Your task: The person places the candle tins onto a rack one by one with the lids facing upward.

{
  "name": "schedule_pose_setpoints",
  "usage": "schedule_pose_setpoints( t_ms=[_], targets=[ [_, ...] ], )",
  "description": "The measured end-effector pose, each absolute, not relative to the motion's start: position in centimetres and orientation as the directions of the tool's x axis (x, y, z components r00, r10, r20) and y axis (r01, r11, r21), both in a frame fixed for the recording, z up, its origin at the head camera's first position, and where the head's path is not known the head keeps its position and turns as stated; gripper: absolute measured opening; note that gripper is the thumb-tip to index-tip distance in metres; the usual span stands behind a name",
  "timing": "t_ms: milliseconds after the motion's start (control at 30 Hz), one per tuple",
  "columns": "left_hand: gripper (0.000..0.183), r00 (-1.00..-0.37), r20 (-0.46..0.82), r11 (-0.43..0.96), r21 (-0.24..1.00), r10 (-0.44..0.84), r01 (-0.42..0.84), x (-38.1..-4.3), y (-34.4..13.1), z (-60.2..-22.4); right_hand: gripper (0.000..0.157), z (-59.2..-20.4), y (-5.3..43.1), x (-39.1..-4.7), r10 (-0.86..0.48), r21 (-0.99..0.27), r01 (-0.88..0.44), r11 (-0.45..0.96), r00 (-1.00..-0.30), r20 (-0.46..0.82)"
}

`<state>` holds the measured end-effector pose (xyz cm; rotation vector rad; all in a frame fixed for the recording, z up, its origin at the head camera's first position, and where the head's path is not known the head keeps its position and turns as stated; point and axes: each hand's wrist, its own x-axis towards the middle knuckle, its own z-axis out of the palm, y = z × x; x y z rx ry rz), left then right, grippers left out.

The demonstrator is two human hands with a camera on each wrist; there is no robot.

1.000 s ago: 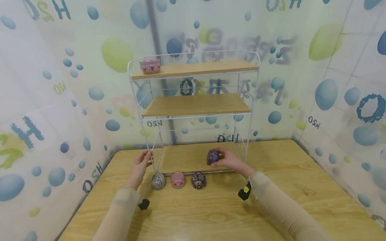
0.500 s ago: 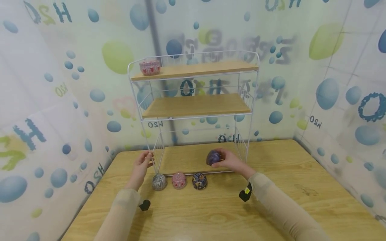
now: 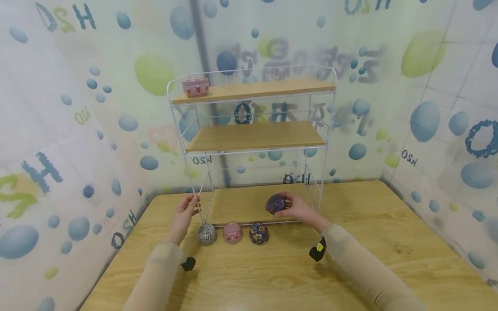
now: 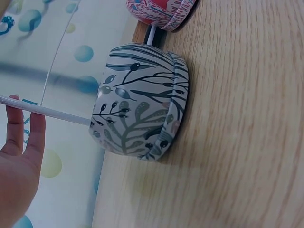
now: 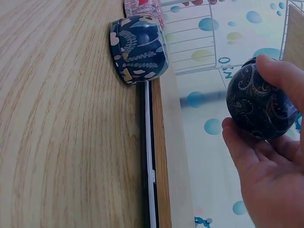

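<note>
Spotted walls (image 3: 342,26) face me. Right hand (image 3: 299,209) grips a bowl (image 3: 274,204) near the bottom shelf's (image 3: 241,202) front edge, left hand (image 3: 185,212) the rack (image 3: 256,136).

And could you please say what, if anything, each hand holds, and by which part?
The right hand holds the purple container by opposite sides; the left hand holds the rack by its front left post.
</note>
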<state>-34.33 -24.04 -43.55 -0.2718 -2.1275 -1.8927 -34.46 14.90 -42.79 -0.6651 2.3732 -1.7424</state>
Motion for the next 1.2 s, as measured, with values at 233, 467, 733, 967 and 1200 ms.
schedule_pose_setpoints(
  t_ms=[233, 467, 733, 967, 1200],
  targets=[
    [0.030, -0.949, 0.312, 0.094, 0.947, -0.044, 0.307, -33.4, -23.4, -42.3, 0.078, -42.5, 15.2, -34.5, -0.386, -0.881, -0.328, 0.341, -0.903, 0.187],
    [0.027, -0.956, 0.290, 0.095, 0.954, -0.037, 0.285, -33.6, -23.8, -42.8, 0.079, -43.0, 15.1, -34.4, -0.384, -0.882, -0.327, 0.339, -0.904, 0.187],
    [0.019, -0.942, 0.331, 0.129, 0.938, -0.056, 0.322, -34.0, -24.6, -42.9, 0.074, -43.1, 14.4, -34.4, -0.410, -0.898, -0.339, 0.281, -0.888, 0.207],
    [0.018, -0.956, 0.291, 0.092, 0.954, -0.040, 0.287, -33.2, -23.8, -41.7, 0.075, -43.1, 14.7, -34.5, -0.402, -0.919, -0.299, 0.259, -0.898, 0.179],
    [0.022, -0.954, 0.297, 0.091, 0.952, -0.029, 0.294, -33.0, -23.4, -41.8, 0.077, -43.3, 14.8, -34.6, -0.401, -0.925, -0.277, 0.260, -0.902, 0.158]
  ],
)
